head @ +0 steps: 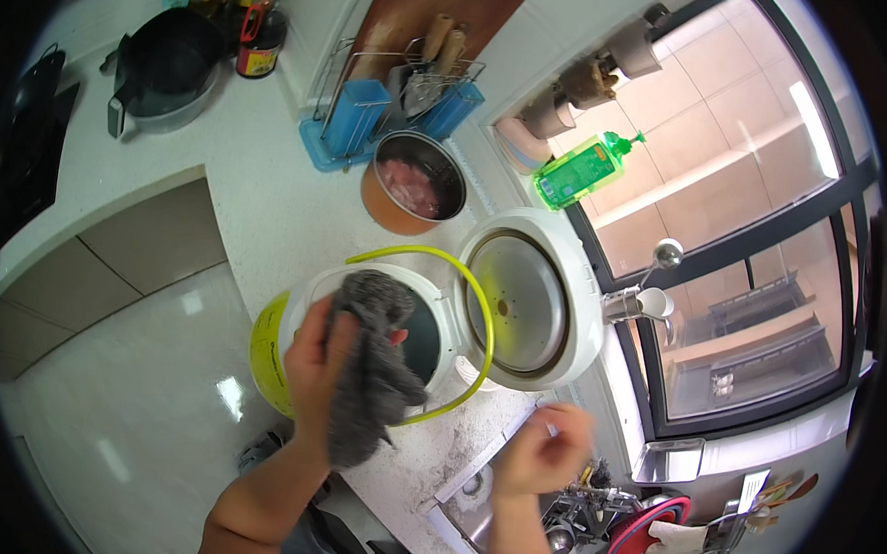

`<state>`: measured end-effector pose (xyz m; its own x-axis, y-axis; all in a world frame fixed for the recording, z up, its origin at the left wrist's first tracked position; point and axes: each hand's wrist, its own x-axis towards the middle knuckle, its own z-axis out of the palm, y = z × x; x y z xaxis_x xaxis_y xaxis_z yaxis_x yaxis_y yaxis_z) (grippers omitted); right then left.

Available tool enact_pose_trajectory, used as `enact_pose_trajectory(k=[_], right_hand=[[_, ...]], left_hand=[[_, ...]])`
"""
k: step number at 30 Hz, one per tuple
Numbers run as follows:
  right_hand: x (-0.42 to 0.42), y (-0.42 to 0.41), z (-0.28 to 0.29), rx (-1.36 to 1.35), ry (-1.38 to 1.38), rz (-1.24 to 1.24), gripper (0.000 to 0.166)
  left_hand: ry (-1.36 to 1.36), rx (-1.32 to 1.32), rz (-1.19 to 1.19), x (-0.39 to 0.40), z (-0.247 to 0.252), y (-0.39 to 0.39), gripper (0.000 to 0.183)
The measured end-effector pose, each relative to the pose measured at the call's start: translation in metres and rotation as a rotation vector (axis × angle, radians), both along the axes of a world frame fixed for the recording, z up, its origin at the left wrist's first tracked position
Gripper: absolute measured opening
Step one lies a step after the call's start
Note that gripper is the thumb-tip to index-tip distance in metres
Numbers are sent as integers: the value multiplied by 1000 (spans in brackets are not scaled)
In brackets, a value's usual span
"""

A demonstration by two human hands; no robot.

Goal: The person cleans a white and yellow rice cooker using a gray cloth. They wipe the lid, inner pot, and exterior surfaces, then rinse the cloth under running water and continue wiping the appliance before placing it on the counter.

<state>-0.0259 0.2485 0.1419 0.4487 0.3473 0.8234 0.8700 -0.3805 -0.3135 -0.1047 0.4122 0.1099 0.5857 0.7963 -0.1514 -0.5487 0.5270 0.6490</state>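
My left hand [316, 368] grips a dark grey cloth [374, 377] bunched over the near side of a rice cooker [271, 355]. The cooker is white with a lime-green front and a raised lime-green handle [490, 315]. Its lid [519, 302] is swung back, with the round metal inner plate facing up. Part of the dark interior [421, 335] shows beside the cloth; the rest is covered. To the right, my right hand [544, 449] is blurred above the sink's edge, apart from the cooker, with curled fingers. I see nothing in it, but the palm is hidden.
An orange pot [398, 209] holding raw meat stands behind the cooker. Beyond it is a blue knife rack [357, 120] with a cutting board. Green bottled detergent [583, 172] stands at the window. The sink [472, 509] lies at lower right, a lidded pan [169, 69] at upper left.
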Motion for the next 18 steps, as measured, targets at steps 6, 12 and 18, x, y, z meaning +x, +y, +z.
enact_pose_trajectory(k=[6,12,18], right_hand=[[-31,31,-72,354,1002,36,43],[-76,47,-51,-281,733,378,31],[10,-2,-4,147,80,-186,64]], left_hand=[[29,75,129,-28,-10,9,30],[644,731,474,-41,54,-8,49],[-257,-216,224,8,11,-16,39]])
